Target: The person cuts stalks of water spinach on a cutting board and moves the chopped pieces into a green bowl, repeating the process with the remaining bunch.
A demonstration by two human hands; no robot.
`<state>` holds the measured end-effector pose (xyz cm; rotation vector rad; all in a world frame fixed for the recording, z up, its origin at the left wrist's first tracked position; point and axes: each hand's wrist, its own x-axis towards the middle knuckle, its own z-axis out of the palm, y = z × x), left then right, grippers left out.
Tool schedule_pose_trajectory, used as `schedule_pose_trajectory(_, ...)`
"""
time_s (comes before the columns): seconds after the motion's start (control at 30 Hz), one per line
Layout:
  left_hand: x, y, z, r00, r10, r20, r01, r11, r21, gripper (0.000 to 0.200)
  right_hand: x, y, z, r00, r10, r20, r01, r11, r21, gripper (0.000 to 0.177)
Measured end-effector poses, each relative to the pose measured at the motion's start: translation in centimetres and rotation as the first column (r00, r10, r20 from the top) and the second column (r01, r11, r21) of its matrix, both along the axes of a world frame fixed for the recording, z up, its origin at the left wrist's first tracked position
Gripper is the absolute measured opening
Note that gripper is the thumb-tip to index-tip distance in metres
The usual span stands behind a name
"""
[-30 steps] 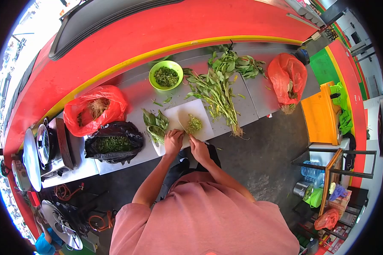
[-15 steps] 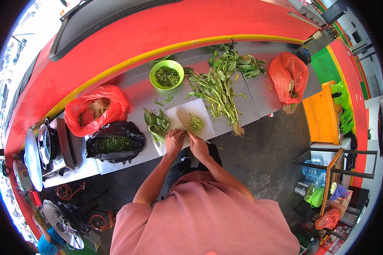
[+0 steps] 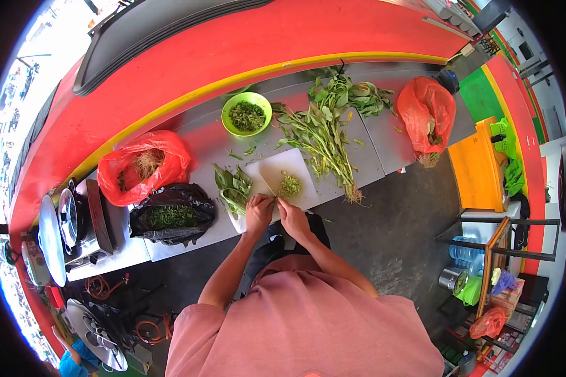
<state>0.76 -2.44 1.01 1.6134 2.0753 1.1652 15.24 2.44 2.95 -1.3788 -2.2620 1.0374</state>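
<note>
On a white cutting board at the counter's front edge, my two hands nearly touch. My left hand is closed at the board's near side, and what its fingers pinch is too small to make out. My right hand is closed around what looks like a knife, its thin blade angled up and left across the board. Chopped green stems form a small pile just beyond my right hand. A bunch of leafy greens lies at the board's left edge, beside my left hand.
Behind the board stands a green bowl with cut leaves. Long-stemmed greens spread to the right, near a red bag. Leftward are another red bag, a black bag of chopped greens and a stove.
The view has shifted slightly. Both hands stay close together at the board's near side, with only slight finger movement; the pile and surrounding greens look the same.
</note>
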Motion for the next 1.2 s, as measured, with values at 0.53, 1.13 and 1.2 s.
schedule_pose_trajectory(0.53,-0.3,-0.1,-0.9,0.998,-0.003,0.063,0.003,1.000,0.010,0.012,1.0,-1.1,0.1,0.999,-0.003,0.035,0.003,1.000,-0.015,0.034)
schedule_pose_trajectory(1.13,-0.6,0.1,-1.4,0.994,-0.007,0.109,0.005,1.000,0.021,0.010,-0.1,-0.8,0.2,0.999,-0.003,0.042,0.003,1.000,0.016,0.034)
schedule_pose_trajectory(1.2,-0.6,0.1,-1.3,0.995,-0.029,0.097,0.025,0.999,0.041,0.010,0.3,-0.8,0.2,0.999,0.006,0.037,-0.008,0.999,0.040,0.034)
